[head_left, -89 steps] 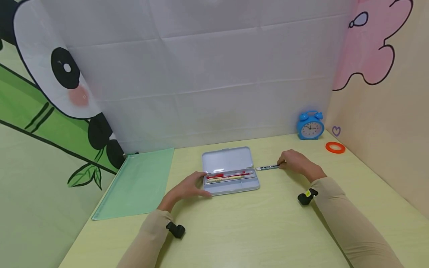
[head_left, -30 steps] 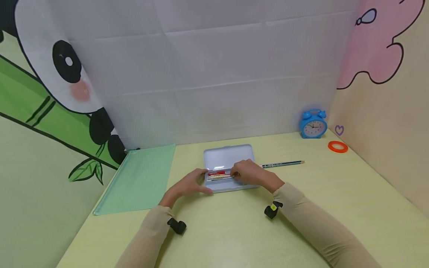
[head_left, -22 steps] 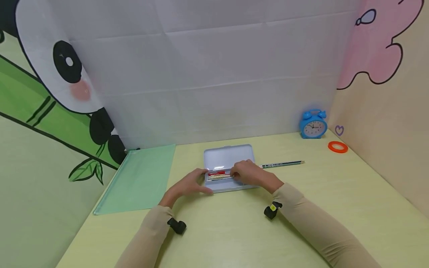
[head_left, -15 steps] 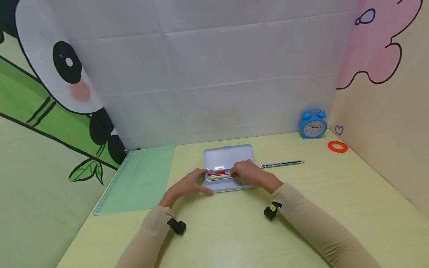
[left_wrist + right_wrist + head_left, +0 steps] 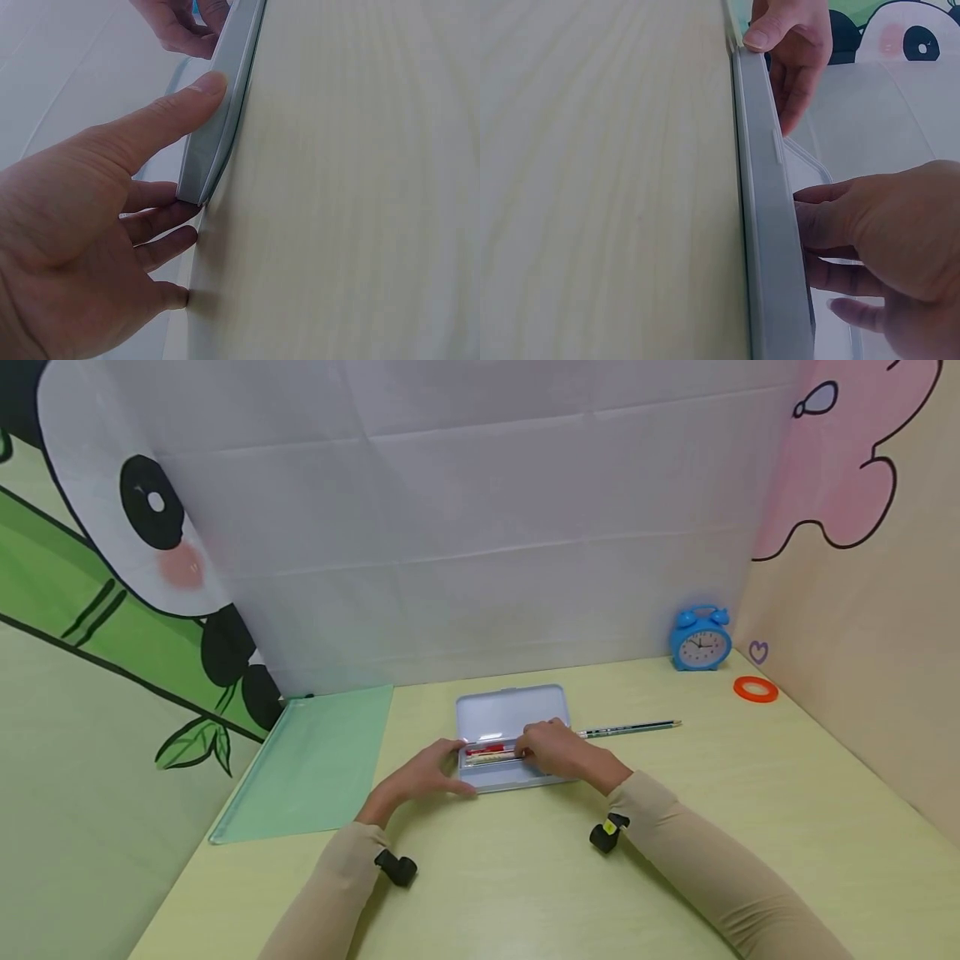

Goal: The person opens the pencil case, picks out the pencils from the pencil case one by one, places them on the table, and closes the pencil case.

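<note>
The hard case (image 5: 504,775) looks light, good to hold where the left hand (image 5: 422,774) grips its end; the right hand's (image 5: 558,750) hold is hidden.

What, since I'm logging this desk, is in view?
Pencil case: one, pale grey, centre, open
Writing tools: at least two, red and cream, in case
Pencil: one, dark, right of case
Sheet: one, green, left
Alarm clock: one, blue, back right
Ring: one, orange, near clock
Table: one, pale yellow, underneath
Backdrop: one, multicoloured, behind
Wrist cameras: two, black, foreground
Sleeves: two, beige, forearms
Left grip: one, bare, case's left end
Right grip: one, bare, over case
</note>
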{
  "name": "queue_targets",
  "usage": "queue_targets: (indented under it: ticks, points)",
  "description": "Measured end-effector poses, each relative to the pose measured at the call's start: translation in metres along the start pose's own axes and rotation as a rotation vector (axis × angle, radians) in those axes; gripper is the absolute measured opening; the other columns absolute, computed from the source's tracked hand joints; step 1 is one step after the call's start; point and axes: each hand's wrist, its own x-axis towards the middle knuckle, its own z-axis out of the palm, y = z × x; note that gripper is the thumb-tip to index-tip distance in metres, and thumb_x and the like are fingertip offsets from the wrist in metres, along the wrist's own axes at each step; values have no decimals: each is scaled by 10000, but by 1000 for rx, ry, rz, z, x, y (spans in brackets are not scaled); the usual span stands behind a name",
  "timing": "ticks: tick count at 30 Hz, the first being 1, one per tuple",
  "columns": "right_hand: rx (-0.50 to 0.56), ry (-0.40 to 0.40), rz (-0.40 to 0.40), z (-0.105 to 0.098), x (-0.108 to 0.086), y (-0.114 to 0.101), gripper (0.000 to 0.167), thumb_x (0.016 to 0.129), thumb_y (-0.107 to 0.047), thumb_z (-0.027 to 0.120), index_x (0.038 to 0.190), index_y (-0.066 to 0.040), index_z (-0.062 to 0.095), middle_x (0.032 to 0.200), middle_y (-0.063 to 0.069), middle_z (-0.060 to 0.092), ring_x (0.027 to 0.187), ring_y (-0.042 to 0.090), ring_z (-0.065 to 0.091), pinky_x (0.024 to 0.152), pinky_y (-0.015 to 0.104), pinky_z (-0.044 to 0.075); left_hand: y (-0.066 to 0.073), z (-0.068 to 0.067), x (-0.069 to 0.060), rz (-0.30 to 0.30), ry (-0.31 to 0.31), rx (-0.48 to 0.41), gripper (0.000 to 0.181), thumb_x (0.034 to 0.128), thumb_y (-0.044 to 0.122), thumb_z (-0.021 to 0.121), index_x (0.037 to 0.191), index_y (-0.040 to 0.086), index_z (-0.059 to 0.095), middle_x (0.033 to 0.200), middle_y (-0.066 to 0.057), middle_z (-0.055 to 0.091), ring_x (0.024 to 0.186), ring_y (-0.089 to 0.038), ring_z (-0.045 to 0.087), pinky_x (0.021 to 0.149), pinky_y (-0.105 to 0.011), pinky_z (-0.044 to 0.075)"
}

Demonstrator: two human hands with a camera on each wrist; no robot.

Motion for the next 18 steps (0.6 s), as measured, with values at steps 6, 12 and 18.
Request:
queue_targets:
  ticks: [6,12,18]
  points:
    - [-25,13,-26,1,-1,1,181,913,-106,740,1089,-112,785,975,4,697,901,165,621,862,437,455,-2,1,1,4,-2,18,952,754,406,882,1489,12,423,1499,-149,438,1402,-314,377,1157,-484,302]
    - [-80,28,-71,0,-1,0,182,908,-113,746,1083,-119,794,928,-20,690,856,142,624,863,424,460,-1,1,0,-1,0,10,942,749,391,889,1487,24,433,1497,-137,444,1402,-309,376,1157,-485,301]
    - [-104,59,-96,-4,-1,0,167,912,-115,743,1066,-137,803,947,-7,704,855,145,640,854,418,473,-1,0,0,-8,-2,9,929,760,375,884,1493,31,429,1501,-131,439,1407,-305,370,1162,-482,293]
